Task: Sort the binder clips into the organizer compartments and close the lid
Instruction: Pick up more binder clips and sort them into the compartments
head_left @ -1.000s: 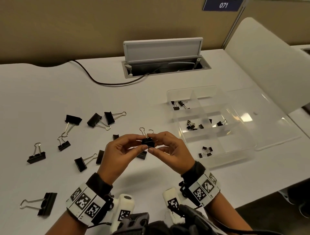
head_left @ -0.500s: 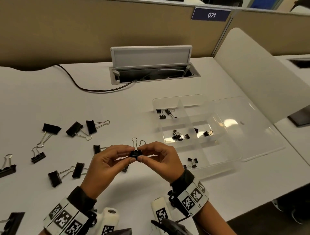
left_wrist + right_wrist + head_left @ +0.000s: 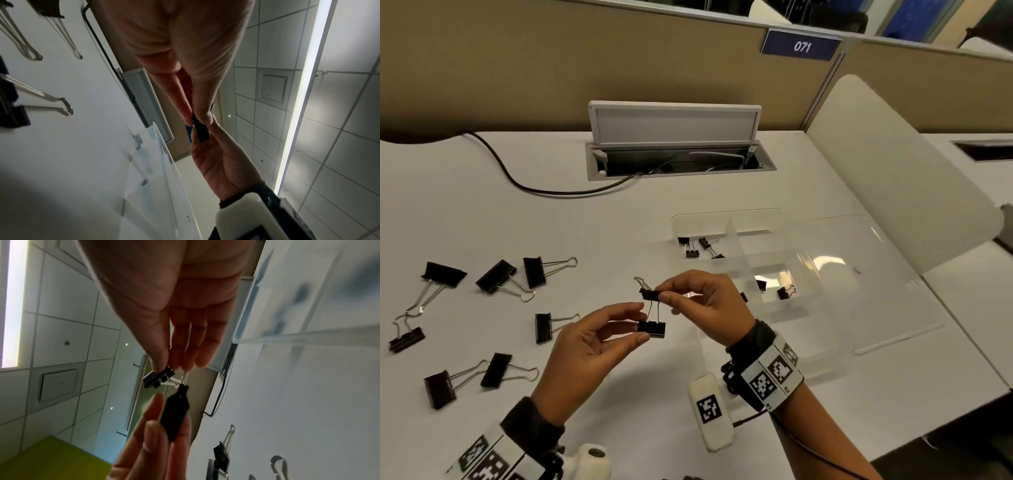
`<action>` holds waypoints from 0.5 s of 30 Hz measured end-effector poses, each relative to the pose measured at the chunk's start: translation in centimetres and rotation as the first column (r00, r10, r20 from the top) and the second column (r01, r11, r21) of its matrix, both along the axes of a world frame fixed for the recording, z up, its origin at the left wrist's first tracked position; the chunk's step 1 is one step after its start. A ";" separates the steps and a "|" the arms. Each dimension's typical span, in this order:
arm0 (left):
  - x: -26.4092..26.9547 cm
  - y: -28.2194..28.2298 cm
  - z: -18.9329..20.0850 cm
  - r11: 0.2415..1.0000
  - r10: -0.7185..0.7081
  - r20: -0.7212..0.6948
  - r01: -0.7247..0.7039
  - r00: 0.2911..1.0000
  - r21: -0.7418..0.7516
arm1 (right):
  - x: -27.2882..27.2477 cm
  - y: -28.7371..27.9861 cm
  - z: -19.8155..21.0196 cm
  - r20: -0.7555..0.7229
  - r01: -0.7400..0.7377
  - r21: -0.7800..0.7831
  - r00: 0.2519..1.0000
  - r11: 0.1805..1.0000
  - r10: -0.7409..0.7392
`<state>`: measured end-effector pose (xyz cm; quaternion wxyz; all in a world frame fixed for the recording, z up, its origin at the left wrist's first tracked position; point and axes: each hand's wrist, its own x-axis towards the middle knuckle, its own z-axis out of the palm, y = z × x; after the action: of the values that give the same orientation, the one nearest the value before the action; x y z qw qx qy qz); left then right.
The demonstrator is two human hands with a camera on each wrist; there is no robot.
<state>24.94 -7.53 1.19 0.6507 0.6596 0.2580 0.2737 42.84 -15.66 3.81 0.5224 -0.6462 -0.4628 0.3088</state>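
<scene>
My left hand [image 3: 640,323] pinches a black binder clip [image 3: 651,329] by its body. Just above it, my right hand [image 3: 662,294] pinches a smaller black clip [image 3: 650,294]. The lower clip's wire handles reach up to the smaller one, and they look hooked together. In the right wrist view my right hand [image 3: 166,368] holds the small clip [image 3: 158,378] above the larger clip [image 3: 174,415]. In the left wrist view my left hand [image 3: 197,121] grips its clip [image 3: 200,131]. The clear organizer [image 3: 726,222] lies to the right with its lid [image 3: 859,281] open flat. Small clips [image 3: 691,248] sit in several compartments.
Several larger black clips [image 3: 496,275] lie scattered on the white table [image 3: 585,222] to the left. A cable box [image 3: 678,157] with a raised flap and a black cable [image 3: 517,178] sit at the back. A white divider panel [image 3: 893,164] stands at the right.
My hands have drawn apart: the clump they held together is now two clips, the left one lower, the right one higher. The head view has tilted upward.
</scene>
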 end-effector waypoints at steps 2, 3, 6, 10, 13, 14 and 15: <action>0.1 0.0 -0.2 1.000 0.005 -0.010 -0.005 1.000 -0.014 | 0.5 -0.1 0.0 0.016 0.014 -0.013 1.000 1.000 -0.013; 0.2 0.0 -0.3 1.000 0.008 -0.011 -0.008 1.000 -0.026 | 1.2 -0.2 0.0 0.031 0.044 -0.022 0.999 0.999 -0.043; 0.3 0.2 -0.6 0.998 0.003 -0.007 -0.003 1.000 -0.060 | 4.6 0.2 0.2 0.103 0.233 -0.071 0.969 0.970 -0.225; 0.9 -0.1 -0.8 0.997 -0.033 -0.020 0.032 0.999 -0.076 | 8.8 1.6 -0.3 0.129 0.435 -0.121 0.898 0.892 -0.420; 1.4 -0.3 -1.0 0.995 -0.066 -0.028 0.064 0.997 -0.080 | 10.1 2.6 -1.3 0.161 0.498 -0.174 0.865 0.850 -0.474; 1.5 -0.4 -1.1 0.995 -0.071 -0.027 0.068 0.997 -0.079 | 10.4 2.7 -1.5 0.171 0.503 -0.191 0.863 0.843 -0.476; 1.6 -0.4 -1.2 0.994 -0.072 -0.024 0.070 0.997 -0.079 | 10.6 2.7 -1.6 0.172 0.507 -0.205 0.860 0.837 -0.479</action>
<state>26.51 -7.93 0.02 0.6817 0.6460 0.2537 0.2314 53.46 -12.95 2.16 0.4738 -0.8192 -0.2680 0.1805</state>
